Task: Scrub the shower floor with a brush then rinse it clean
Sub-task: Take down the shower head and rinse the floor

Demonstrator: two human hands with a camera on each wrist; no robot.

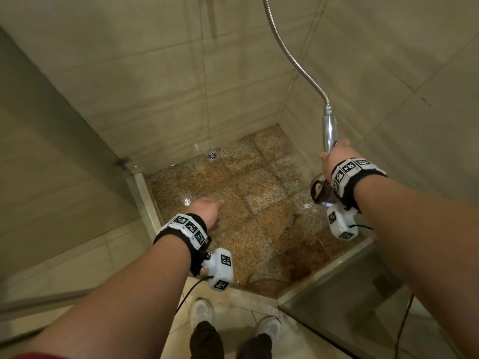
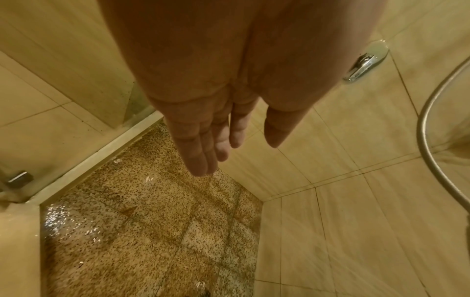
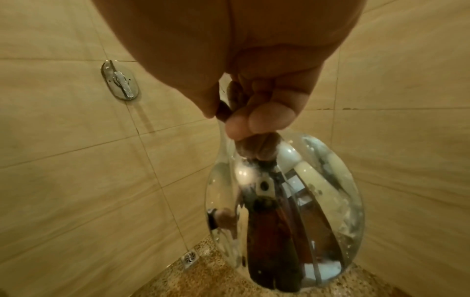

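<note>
While right hand (image 1: 334,156) grips shower head (image 3: 284,201), left hand (image 1: 207,212) hangs slack-fingered over wet floor (image 1: 246,203), drain (image 1: 212,154) beyond

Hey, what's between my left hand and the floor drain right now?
Only bare, wet speckled floor lies between the open left hand and the drain; the head view shows it.

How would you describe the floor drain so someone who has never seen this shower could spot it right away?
Start with the speckled shower floor, wet and brownish, and follow it to the far edge where it meets the back tiled wall. The drain sits there, left of the far corner. It is the only small square metal grate on the floor, with a swirl pattern inside.
</note>
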